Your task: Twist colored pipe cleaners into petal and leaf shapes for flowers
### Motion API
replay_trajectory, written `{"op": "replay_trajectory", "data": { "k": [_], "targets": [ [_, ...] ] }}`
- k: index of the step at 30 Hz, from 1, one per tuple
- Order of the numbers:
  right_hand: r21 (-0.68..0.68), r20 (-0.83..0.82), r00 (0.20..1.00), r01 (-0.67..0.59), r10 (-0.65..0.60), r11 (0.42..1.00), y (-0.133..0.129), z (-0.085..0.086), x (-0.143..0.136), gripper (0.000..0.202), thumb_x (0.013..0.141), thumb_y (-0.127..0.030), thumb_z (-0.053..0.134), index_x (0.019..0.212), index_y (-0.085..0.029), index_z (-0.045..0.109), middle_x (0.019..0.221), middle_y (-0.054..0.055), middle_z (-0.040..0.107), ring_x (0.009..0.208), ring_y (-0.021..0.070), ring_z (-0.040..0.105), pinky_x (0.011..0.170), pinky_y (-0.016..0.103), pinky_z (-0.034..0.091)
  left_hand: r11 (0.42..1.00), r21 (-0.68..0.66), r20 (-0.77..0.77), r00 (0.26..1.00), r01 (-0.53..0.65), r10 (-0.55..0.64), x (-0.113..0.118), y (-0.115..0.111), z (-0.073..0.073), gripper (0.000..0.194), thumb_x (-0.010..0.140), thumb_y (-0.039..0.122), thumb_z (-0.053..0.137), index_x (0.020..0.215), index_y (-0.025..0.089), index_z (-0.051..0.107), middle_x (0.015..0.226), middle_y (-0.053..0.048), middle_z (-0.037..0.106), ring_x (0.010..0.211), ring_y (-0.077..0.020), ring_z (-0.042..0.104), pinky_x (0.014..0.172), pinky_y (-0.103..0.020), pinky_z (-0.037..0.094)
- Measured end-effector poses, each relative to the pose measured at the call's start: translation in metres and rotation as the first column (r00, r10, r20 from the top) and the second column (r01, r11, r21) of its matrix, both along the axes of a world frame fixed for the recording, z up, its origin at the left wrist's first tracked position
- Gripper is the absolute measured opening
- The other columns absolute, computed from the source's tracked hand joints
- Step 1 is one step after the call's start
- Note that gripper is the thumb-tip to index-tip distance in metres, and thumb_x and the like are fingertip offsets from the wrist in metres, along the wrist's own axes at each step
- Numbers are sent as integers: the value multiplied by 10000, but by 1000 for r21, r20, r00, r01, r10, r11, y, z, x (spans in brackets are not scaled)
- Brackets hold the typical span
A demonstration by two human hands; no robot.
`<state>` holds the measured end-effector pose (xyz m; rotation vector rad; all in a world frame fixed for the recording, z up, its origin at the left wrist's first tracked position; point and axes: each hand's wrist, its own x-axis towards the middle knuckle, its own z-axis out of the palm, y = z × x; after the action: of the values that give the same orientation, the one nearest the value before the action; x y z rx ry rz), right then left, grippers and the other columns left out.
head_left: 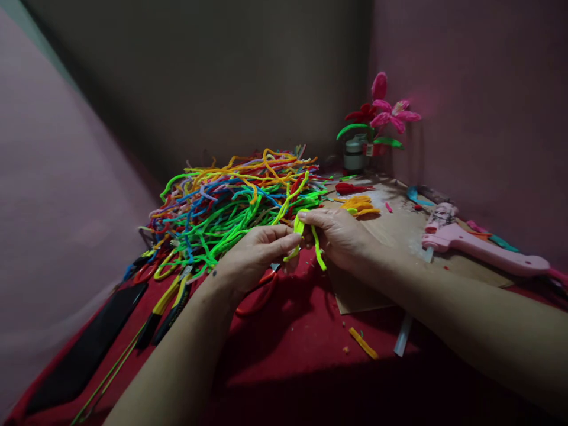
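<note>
Both my hands meet over the front of the table, around a bent neon-yellow pipe cleaner. My left hand pinches it from the left, thumb and fingers pressed together. From the other side my right hand grips its upper part between thumb and finger, and a loose end hangs down below. Just behind the hands lies a large pile of coloured pipe cleaners, green, orange, blue and red. Red-handled scissors lie under my left hand, partly hidden by it.
Yellow-and-black pliers and a black flat object lie at left. On the right, a pink glue gun rests on a cardboard sheet, near a bundle of orange pieces. Pink fuzzy flowers stand at the back.
</note>
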<state>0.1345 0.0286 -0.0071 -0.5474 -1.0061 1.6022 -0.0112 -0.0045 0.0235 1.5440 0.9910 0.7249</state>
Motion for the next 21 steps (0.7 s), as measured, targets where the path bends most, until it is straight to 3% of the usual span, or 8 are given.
{"op": "replay_trajectory", "data": {
  "k": [5,8,11,15,18,21],
  "targets": [
    [1,-17,1000,1,-1,1000,1,1,0,205,664,-178,601,489,-151,498,439,-29,491,409,82,436,436,241,323,995,-6,72,993,-96,96,6,-1,-2,211,787,285,539,634,139,531,523,16,499,476,-68,433,504,-199,337],
    [1,5,1000,8,-8,1000,1,1,2,230,682,-234,623,510,-152,495,420,-47,455,368,56,362,390,223,255,990,-8,89,986,-139,140,6,-1,-2,168,766,269,558,657,143,533,512,21,500,459,-70,441,486,-197,342],
    [-13,69,993,-92,93,996,0,1,4,248,674,-313,657,558,-146,515,436,-55,441,349,32,297,359,204,188,973,60,98,971,-222,216,4,1,-3,146,753,273,573,694,141,553,526,20,518,452,-68,451,479,-195,359],
    [-100,190,956,-206,222,973,-6,4,6,155,610,-183,693,612,-129,548,481,-48,474,370,36,380,360,186,286,931,177,113,946,-319,303,2,5,-4,142,748,267,573,714,129,575,530,18,527,451,-60,442,467,-185,367],
    [-136,252,935,-220,249,966,-9,5,6,106,609,-97,654,603,-126,553,490,-29,511,394,64,464,370,195,375,912,217,86,938,-347,337,2,5,-2,130,738,252,570,708,126,576,517,19,529,443,-60,436,456,-183,368],
    [-143,213,950,-199,227,970,-8,3,5,91,611,-76,652,625,-124,575,544,2,574,437,90,537,399,209,448,885,271,36,923,-378,384,4,4,0,110,725,233,570,701,126,575,513,19,541,446,-69,451,454,-186,374]
  ]
}}
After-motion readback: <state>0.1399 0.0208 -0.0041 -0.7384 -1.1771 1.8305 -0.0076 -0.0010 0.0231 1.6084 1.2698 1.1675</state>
